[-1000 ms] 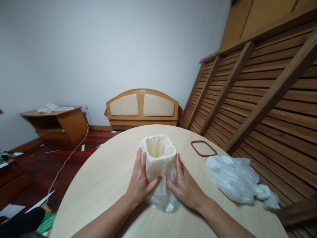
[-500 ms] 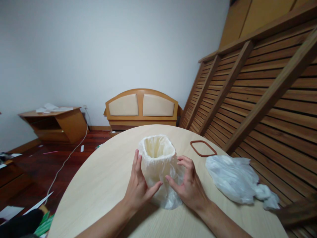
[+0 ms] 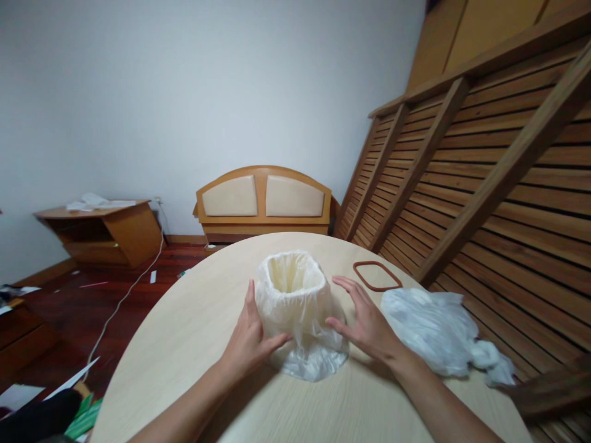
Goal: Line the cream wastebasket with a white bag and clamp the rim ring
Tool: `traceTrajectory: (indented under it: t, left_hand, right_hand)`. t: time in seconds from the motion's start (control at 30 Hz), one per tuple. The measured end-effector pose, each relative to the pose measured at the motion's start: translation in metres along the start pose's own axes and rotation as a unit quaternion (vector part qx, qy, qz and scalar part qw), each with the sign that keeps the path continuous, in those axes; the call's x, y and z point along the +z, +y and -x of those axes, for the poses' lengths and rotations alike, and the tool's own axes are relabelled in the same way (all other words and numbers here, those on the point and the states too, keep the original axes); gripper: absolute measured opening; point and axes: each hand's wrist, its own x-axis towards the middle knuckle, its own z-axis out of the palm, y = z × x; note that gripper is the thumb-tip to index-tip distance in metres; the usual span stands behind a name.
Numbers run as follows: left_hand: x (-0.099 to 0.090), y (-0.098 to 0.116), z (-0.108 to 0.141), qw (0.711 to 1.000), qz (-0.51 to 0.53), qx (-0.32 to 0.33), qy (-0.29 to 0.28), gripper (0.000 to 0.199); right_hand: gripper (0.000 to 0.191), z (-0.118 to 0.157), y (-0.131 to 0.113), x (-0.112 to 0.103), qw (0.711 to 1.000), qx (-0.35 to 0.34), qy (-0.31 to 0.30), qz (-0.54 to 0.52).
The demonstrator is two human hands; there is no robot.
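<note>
While both hands are held with the fingers apart and clamped on nothing, the left hand [image 3: 252, 335] is the nearer one to the bag-covered bin [image 3: 302, 314]: its fingers stand along the bin's left side and its thumb reaches across the front, although whether it touches I cannot tell. The right hand [image 3: 364, 323] is at the opposite side, palm turned inward, with what looks like a small gap at its upper fingertips. So the bin is between the two hands; it stands upright, its long axis vertical, its mouth about level with the fingertips, and the liner [image 3: 309, 366] hangs below the thumbs and spreads upon the round table [image 3: 198, 320]. Farther out, beyond the right hand's fingertips and slightly to the right, lies flat the brown ring [image 3: 383, 289]; to the right of this same hand, near it, lies the knotted white bag [image 3: 429, 332], its length running away from the fingers. Counted, they are: two hands, one bin, one liner, one ring, one knotted bag, one table.
</note>
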Motion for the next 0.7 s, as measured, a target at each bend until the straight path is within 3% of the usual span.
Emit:
traceTrajectory:
  t: [0.07, 0.13, 0.23, 0.37, 0.43, 0.57, 0.63, 0.7]
  left_hand:
    - [0.0, -0.001, -0.002, 0.999, 0.017, -0.016, -0.022, 0.13]
    - [0.001, -0.003, -0.003, 0.998, 0.028, -0.039, -0.035, 0.131]
    - [0.001, -0.004, -0.004, 0.996, 0.029, -0.064, -0.047, 0.131]
    - [-0.003, -0.005, -0.004, 0.998, 0.023, -0.034, -0.048, 0.131]
    - [-0.004, -0.007, -0.004, 0.998, 0.028, -0.013, -0.054, 0.133]
    - [-0.003, -0.011, -0.003, 0.996, 0.031, -0.028, -0.084, 0.136]
    - [-0.003, -0.011, -0.002, 0.995, 0.027, -0.041, -0.091, 0.133]
    - [-0.003, -0.008, -0.001, 0.995, 0.03, -0.047, -0.084, 0.131]
  right_hand:
    - [0.098, 0.004, 0.004, 0.006, 0.998, 0.028, -0.043, -0.031]
    - [0.111, 0.007, 0.006, 0.012, 0.99, 0.054, -0.109, -0.066]
    - [0.102, 0.01, 0.003, 0.016, 0.973, 0.074, -0.188, -0.111]
    - [0.072, 0.007, 0.004, 0.008, 0.964, 0.063, -0.223, -0.127]
    - [0.081, 0.006, 0.009, 0.004, 0.969, 0.055, -0.213, -0.109]
    - [0.125, 0.009, 0.019, 0.004, 0.979, 0.044, -0.189, -0.066]
    - [0.126, 0.011, 0.018, 0.007, 0.973, 0.029, -0.219, -0.069]
    - [0.109, 0.01, 0.013, 0.008, 0.966, 0.022, -0.245, -0.078]
